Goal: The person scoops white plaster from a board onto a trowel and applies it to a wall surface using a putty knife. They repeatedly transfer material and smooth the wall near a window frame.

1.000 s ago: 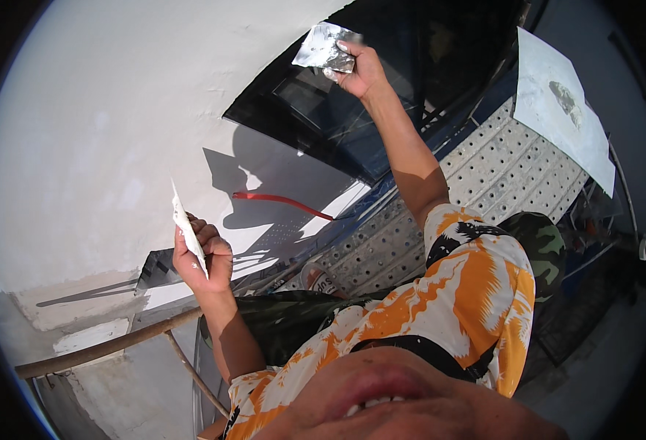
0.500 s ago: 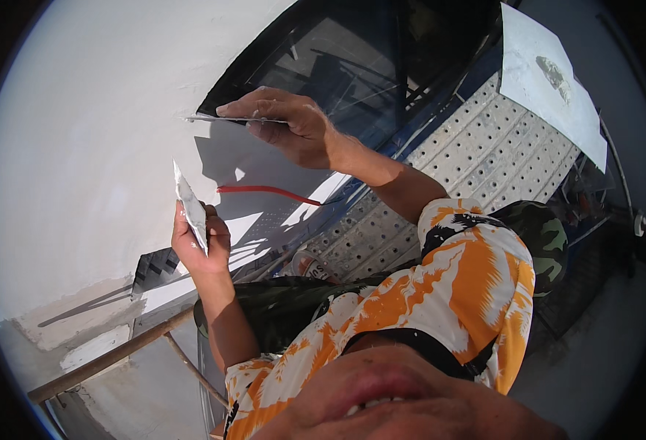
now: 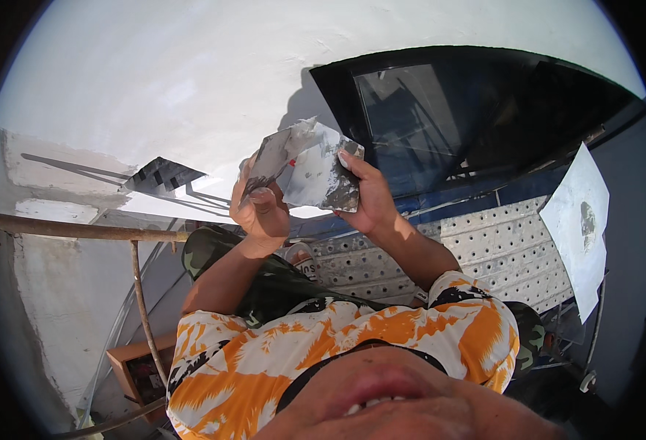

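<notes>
Both my hands are raised in front of the white wall, each closed round a flat metal putty scraper. The scraper in my left hand stands tilted, with the thumb and fingers along its lower edge. In my right hand is a second scraper, its face smeared with white putty. The two blades meet or overlap at the middle, with putty along the upper edges; whether they touch is hard to tell.
A dark-framed window lies beyond my right hand. Below is a perforated metal plank, with a white sheet bearing a grey smear at its right end. A rusty rail runs at left above a brown box. A printed container stands near my legs.
My hands were apart, with the right hand's scraper near the wall. Now both scrapers are together in front of me, and the view has turned leftward.
</notes>
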Available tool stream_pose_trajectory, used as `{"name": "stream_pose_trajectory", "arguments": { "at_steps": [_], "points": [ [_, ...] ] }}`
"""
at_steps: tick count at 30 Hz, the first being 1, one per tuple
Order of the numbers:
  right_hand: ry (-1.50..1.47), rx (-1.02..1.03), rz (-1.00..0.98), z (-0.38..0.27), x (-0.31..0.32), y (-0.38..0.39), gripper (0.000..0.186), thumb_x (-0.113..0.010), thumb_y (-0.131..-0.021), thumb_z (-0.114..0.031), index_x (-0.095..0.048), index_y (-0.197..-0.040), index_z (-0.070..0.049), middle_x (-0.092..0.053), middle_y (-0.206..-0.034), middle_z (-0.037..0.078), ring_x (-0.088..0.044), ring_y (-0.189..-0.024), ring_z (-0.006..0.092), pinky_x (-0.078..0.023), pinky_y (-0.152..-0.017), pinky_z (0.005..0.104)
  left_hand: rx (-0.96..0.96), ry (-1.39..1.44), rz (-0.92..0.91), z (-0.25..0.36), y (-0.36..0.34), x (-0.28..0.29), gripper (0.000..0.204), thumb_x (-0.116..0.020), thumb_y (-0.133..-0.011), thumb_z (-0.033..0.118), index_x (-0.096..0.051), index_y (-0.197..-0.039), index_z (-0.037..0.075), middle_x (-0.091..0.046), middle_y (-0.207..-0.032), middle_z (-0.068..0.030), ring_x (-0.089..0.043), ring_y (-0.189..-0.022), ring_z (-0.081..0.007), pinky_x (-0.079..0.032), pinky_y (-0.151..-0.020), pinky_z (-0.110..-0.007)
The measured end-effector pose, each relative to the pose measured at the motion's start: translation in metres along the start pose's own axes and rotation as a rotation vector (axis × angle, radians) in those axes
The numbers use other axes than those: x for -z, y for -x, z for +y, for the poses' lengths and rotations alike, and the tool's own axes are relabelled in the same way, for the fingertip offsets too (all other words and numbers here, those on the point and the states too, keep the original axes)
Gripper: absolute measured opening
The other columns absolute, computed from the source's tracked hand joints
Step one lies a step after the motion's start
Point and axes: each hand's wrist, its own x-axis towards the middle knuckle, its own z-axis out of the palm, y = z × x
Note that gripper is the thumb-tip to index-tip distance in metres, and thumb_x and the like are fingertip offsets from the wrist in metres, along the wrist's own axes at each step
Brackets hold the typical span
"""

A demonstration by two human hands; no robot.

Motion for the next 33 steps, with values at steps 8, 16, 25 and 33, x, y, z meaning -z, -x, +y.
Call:
{"name": "stream_pose_trajectory", "arguments": {
  "at_steps": [8,16,25,33],
  "points": [
    [0.111,0.145,-0.024,-0.041,0.012,0.010,0.032,-0.055,-0.095,-0.014,-0.057,-0.123,0.002,-0.066,-0.113,0.015,-0.067,-0.101,0.0257,-0.054,-0.092,0.0399,-0.176,-0.559,-0.461,-0.004,0.001,0.011,0.034,-0.069,-0.084,0.004,-0.065,-0.118,0.001,-0.065,-0.123,-0.0184,-0.064,-0.112,-0.0359,-0.052,-0.096,-0.042],
    [0.923,0.939,-0.598,-0.048,-0.027,0.029,0.038,-0.052,-0.101,-0.019,-0.050,-0.135,-0.002,-0.057,-0.125,0.017,-0.059,-0.113,0.0293,-0.047,-0.098,0.0394,1.203,0.212,0.336,-0.013,0.003,0.009,0.033,-0.041,-0.106,0.023,-0.057,-0.120,-0.001,-0.065,-0.108,-0.0136,-0.066,-0.100,-0.0256,-0.055,-0.088,-0.041],
    [2.080,0.988,-0.166,-0.047,0.029,-0.008,0.062,-0.068,-0.079,0.001,-0.058,-0.136,-0.020,-0.049,-0.128,0.020,-0.051,-0.113,0.0386,-0.044,-0.093,0.0460,1.350,0.627,0.676,0.002,-0.045,0.049,0.016,-0.052,-0.099,0.012,-0.060,-0.105,-0.001,-0.061,-0.080,-0.0050,-0.060,-0.068,-0.0135,-0.052,-0.055,-0.019],
    [1.425,1.831,0.897,-0.125,0.071,-0.145,0.074,-0.053,-0.071,0.012,-0.051,-0.142,-0.009,-0.038,-0.136,0.024,-0.039,-0.121,0.0431,-0.031,-0.103,0.0524,1.147,0.313,0.667,0.036,-0.057,0.057,0.030,-0.058,-0.098,0.031,-0.062,-0.117,0.007,-0.066,-0.093,-0.0007,-0.064,-0.078,-0.0137,-0.053,-0.065,-0.028]
  ]
}}
